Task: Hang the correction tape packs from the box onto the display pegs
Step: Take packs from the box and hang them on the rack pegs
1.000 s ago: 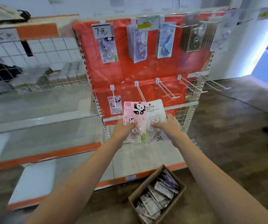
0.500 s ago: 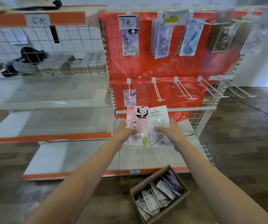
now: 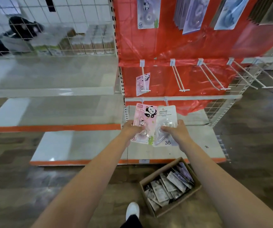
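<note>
My left hand grips a pink panda correction tape pack by its left edge. Beside it, my right hand holds a white correction tape pack marked 36. Both packs are upright, side by side, in front of the lower shelf. Above them, a row of white display pegs sticks out of the red backing; the leftmost peg carries one panda pack. A cardboard box with several more packs stands on the floor below my right arm.
More packs hang on the top row of pegs. To the left are white shelves with orange edges and a wire basket of goods. My white shoe is on the wooden floor beside the box.
The view has tilted down and come closer to the shelf. Both hands still hold the two packs side by side, now lower against the display, below the middle peg row.
</note>
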### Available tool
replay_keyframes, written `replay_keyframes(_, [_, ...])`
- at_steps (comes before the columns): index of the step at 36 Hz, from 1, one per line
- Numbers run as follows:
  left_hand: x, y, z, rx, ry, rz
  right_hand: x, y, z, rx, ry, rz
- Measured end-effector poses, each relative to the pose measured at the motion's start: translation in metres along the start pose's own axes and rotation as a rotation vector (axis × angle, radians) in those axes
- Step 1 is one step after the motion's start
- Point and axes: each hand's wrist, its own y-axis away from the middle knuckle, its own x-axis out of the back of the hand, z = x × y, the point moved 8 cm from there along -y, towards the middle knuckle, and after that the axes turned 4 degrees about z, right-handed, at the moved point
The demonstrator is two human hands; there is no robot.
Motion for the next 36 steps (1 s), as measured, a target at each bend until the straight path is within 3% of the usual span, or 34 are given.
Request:
replay_keyframes(15, [-0.014,-0.094,0.044,-0.146,0.016,0.012,-0.020,-0.084,-0.025,0.065,-0.028,0.155])
replay_keyframes(36, [-0.012,-0.138,0.009,-0.168,0.061,0.102,-0.039,-0.126,-0.014,0.074,0.049,0.109])
